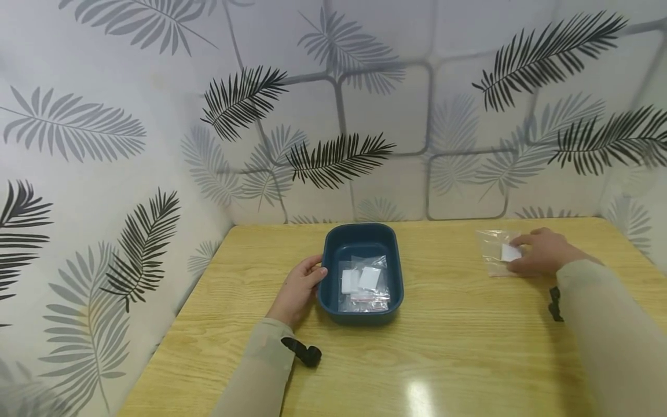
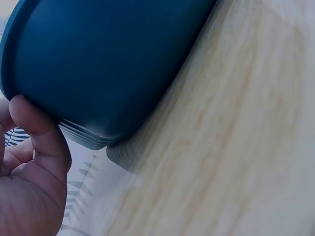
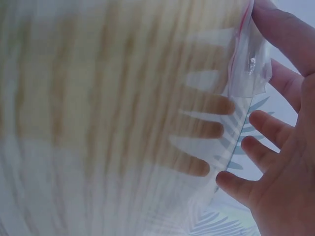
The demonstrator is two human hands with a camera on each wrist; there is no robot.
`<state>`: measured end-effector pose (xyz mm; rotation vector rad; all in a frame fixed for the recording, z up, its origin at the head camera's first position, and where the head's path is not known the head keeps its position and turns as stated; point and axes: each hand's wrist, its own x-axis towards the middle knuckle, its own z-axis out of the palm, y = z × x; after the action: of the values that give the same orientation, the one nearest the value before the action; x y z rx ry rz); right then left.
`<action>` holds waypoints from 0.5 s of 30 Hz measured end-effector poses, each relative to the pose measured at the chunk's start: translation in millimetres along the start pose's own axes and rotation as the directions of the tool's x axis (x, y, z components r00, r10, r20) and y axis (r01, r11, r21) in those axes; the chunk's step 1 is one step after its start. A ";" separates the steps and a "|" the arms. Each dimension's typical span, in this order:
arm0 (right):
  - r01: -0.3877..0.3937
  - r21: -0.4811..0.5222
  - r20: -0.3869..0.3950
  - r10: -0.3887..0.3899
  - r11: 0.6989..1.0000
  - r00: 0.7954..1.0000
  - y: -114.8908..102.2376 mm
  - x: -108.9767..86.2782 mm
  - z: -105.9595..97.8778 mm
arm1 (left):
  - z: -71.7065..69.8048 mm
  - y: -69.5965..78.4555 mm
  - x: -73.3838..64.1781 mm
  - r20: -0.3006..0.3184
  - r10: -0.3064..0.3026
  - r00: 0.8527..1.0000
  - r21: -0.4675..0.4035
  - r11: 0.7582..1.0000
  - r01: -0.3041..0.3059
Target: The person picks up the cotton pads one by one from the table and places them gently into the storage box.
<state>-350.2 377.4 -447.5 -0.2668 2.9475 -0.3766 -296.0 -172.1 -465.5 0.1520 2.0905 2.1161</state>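
My left hand (image 1: 298, 289) holds the left side of a dark blue plastic bin (image 1: 359, 318), thumb at its rim. In the left wrist view the thumb lies on the bin's (image 2: 113, 54) edge, with other fingers partly hidden. Several clear zip bags (image 1: 375, 294) holding white flat pieces lie overlapped inside the bin. Far to the right, my right hand (image 1: 547, 253) pinches another clear zip bag (image 1: 491, 246) with a white piece (image 1: 510, 252) in it. The right wrist view shows thumb and forefinger at this bag's (image 3: 252, 69) red-lined edge, the remaining fingers spread apart.
Both hands work over a glossy wood-grain table (image 1: 443, 336), which mirrors the right hand's fingers. A wall with leaf-patterned covering (image 1: 375, 191) rises at the table's back edge and left side. Black straps with small devices (image 1: 307, 353) sit at both wrists.
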 end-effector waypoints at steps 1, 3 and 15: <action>0.000 0.004 -0.001 0.000 1.000 1.000 -0.5 -0.4 -0.3 | 0.0 0.0 0.3 0.000 0.002 1.000 0.001 1.000 -0.002; 0.005 0.005 -0.001 -0.005 1.000 1.000 -1.5 -1.1 -1.0 | 0.2 0.0 0.5 -0.002 0.006 1.000 0.009 1.000 -0.006; 0.016 0.010 0.043 -0.016 1.000 0.999 -11.5 -6.7 0.0 | 0.0 -2.7 2.4 -0.010 0.000 1.000 0.025 1.000 0.000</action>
<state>-341.9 367.8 -443.6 -0.2934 2.9027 -0.3819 -298.2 -171.6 -468.3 0.1449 2.1227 2.0958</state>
